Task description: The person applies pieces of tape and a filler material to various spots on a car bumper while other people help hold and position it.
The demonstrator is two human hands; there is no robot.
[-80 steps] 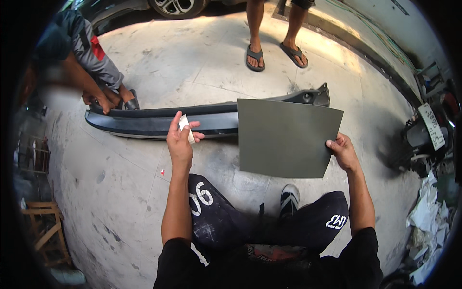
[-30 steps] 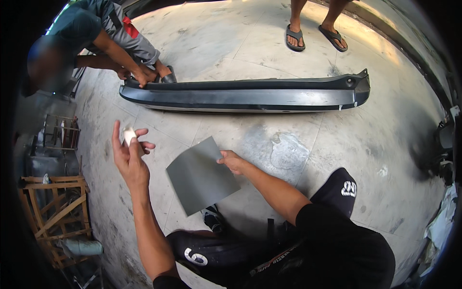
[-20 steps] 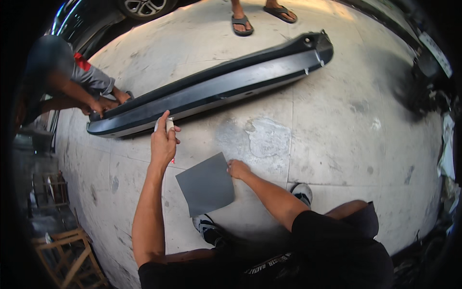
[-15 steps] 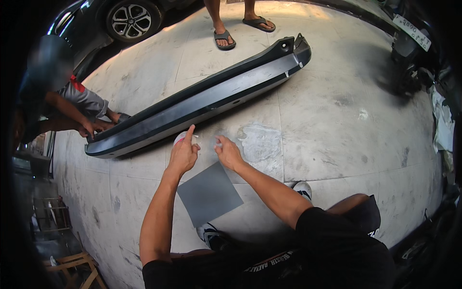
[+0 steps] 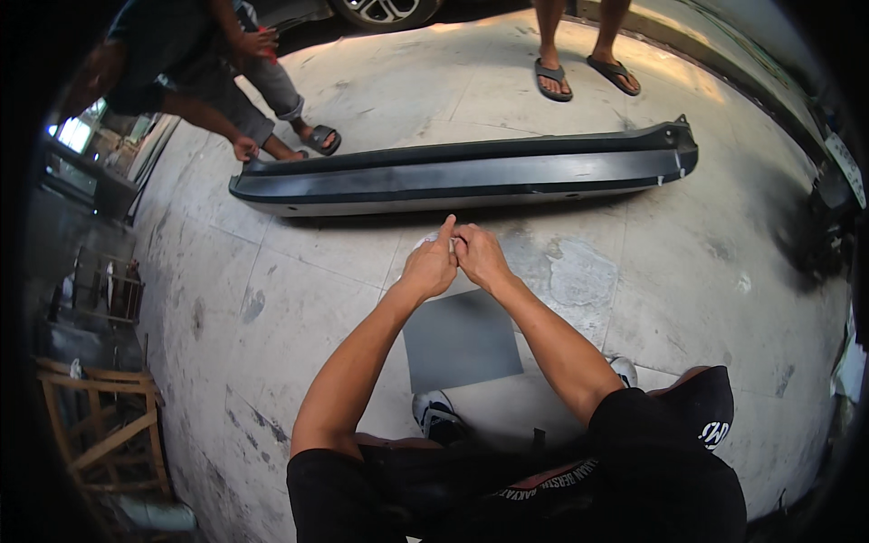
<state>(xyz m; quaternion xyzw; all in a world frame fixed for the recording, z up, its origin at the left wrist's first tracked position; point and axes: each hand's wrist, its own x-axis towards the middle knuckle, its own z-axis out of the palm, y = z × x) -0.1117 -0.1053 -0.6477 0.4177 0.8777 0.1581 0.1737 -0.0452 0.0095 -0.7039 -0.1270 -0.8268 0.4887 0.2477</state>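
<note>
My left hand [image 5: 431, 268] and my right hand [image 5: 482, 257] meet in front of me, fingertips touching, just short of a long car bumper [image 5: 471, 178]. The left index finger points forward and its other fingers are curled. My right fingers are pinched against the left hand; anything between them is too small or hidden to name. A small pale round thing [image 5: 424, 241] shows partly behind my left hand. Below the hands, between my forearms, is a flat square grey sheet [image 5: 462, 342]. The bumper lies on the floor, dark along its edges with a grey band.
At the left a co-worker bends over, one hand [image 5: 245, 148] at the bumper's left end. Another person's feet in sandals [image 5: 554, 81] stand beyond it. A car wheel [image 5: 385, 11] is at the back, a wooden frame [image 5: 104, 425] at lower left, a dark motorcycle [image 5: 819, 222] at right.
The view has swung left, so the bumper appears more level. My hands have come together from apart. The co-worker has raised one hand off the bumper.
</note>
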